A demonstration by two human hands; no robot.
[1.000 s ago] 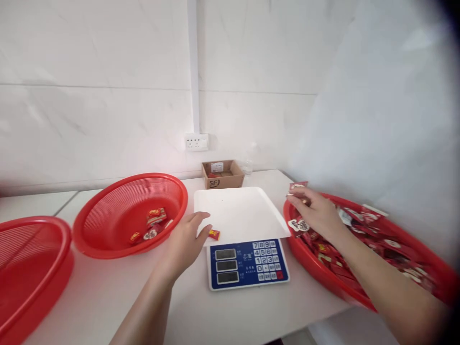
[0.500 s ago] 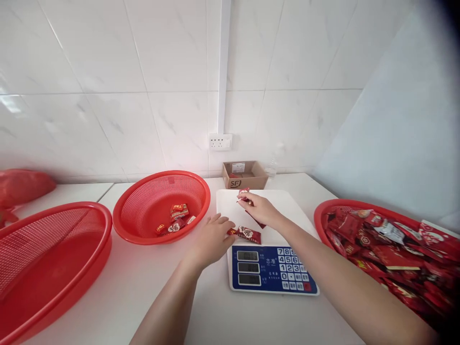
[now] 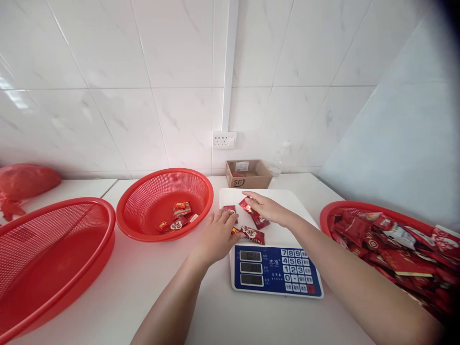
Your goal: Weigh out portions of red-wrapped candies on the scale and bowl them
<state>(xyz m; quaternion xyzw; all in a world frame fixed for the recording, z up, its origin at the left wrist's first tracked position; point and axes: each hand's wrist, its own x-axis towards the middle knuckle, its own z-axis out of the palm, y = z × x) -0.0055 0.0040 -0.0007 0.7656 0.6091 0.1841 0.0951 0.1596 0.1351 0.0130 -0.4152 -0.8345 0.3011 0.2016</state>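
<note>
My left hand rests at the left edge of a white digital scale, fingers spread over small red wrapped snack packets. Under its fingertips is one red packet, partly covered. Another red packet with a white label lies near its thumb, just above the blue keypad panel. My right hand hovers over the scale's plate with fingers stretched out. Its thumb is at a shiny red packet; a darker red packet lies below the hand. Whether the thumb presses on the packet is unclear.
A red mesh basket left of the scale holds several small packets. Another red basket stands nearer. At right, a red basket is heaped with red packets. Behind the scale are a cardboard box and a clear bottle.
My right hand has loosened from its pinch, and its fingers are now stretched out. A red packet now shows under my left fingertips. The view has shifted slightly.
</note>
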